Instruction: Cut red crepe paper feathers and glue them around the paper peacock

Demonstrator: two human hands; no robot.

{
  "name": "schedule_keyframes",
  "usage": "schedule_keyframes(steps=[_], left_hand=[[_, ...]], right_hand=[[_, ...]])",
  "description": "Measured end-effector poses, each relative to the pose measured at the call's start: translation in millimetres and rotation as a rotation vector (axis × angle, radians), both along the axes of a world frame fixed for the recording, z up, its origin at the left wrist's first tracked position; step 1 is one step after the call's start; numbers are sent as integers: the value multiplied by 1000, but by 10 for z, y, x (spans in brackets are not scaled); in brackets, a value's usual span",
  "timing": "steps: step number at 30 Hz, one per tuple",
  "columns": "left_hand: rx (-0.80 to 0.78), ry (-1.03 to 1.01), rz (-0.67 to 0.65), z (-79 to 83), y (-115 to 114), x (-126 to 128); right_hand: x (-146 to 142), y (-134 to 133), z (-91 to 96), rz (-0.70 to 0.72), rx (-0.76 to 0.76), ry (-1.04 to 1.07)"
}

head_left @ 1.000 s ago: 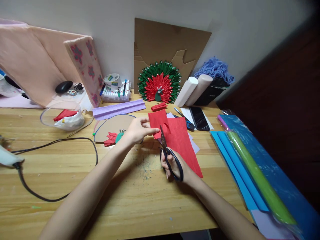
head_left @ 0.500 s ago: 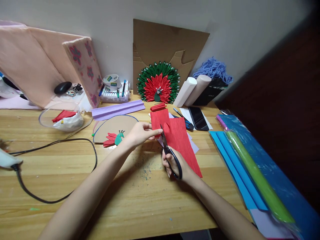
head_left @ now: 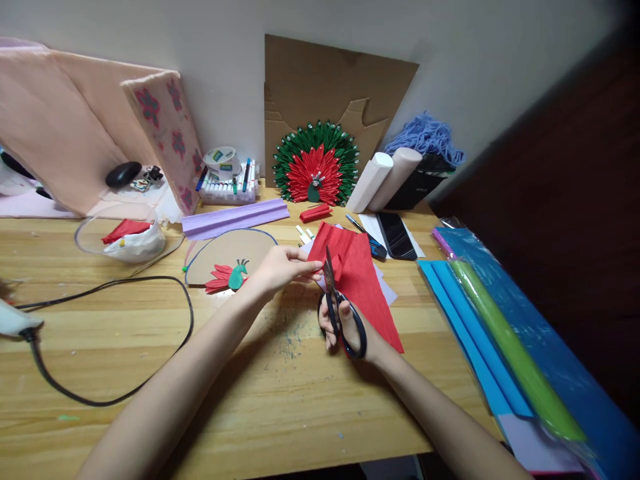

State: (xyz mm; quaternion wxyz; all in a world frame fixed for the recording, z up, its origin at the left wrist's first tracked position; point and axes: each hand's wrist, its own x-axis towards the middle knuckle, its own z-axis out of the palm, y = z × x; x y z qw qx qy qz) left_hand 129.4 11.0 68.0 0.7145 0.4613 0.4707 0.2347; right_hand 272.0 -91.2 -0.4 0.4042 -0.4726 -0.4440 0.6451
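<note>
My right hand grips black-handled scissors by their loops. The blades point away from me and look slightly parted. My left hand pinches a small piece of red crepe paper just left of the blades; its exact outline is hard to make out. Beneath and beyond the scissors lies a larger sheet of red crepe paper, with a small curled red scrap on it. Left of my left hand, a green paper bird with red feathers rests at the edge of a cardboard half-disc.
A green and red peacock craft leans against cardboard at the back. A black cable loops on the left. A phone and utility knife lie right of centre. Wrapped paper rolls line the right edge.
The red strip that stood up by my left fingertips no longer shows there; a small piece remains pinched. The scissors have turned slightly more upright, and their handles have spread.
</note>
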Motion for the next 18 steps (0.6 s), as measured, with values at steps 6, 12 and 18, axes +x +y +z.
schedule_keyframes(steps=[6,12,18], left_hand=[[-26,-32,-79,-15,3,-17],[-30,-71,-103,-104,56,-60],[-31,-70,-106,-133,94,-99]], right_hand=[[7,1,-25,-6,53,-31],[24,22,-40,-14,71,-46],[16,12,4,-30,32,-21]])
